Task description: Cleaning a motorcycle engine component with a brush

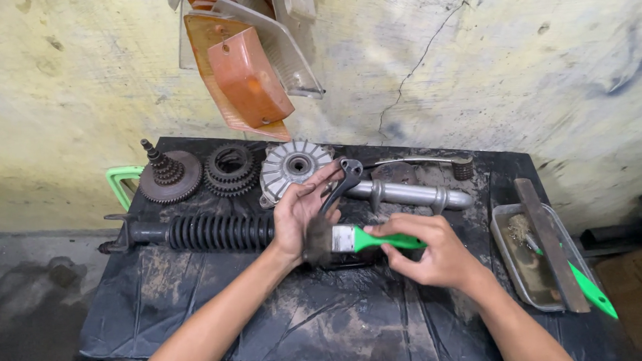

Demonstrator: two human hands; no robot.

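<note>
here, a low table [192, 290] wrapped in wrinkled black plastic, smeared with pale grit, fills the middle; its near edge runs out of the bottom of the view. along its left lies one black coil-spring shock absorber [203, 232], ribbed and dusty, its right end hidden behind the left hand. behind it sit two dark toothed gear clusters [202, 171], one finned silver hub [294, 165], one smooth silver tube [410, 194]. at the right, one shallow metal tray [512, 265] holds a flat rusty bar [549, 243] and a second green-handled tool, partly covered. amber and clear lamp lenses [247, 68] hang on the cracked wall, cut off at the top.

the left hand [297, 219] curls around a small dark curved lever [340, 183], pinching it between thumb and fingers above the table's centre; its lower end is hard to make out. the right hand [433, 252] grips the green handle of a brush [352, 239], whose grimy bristles press against the left palm.
</note>
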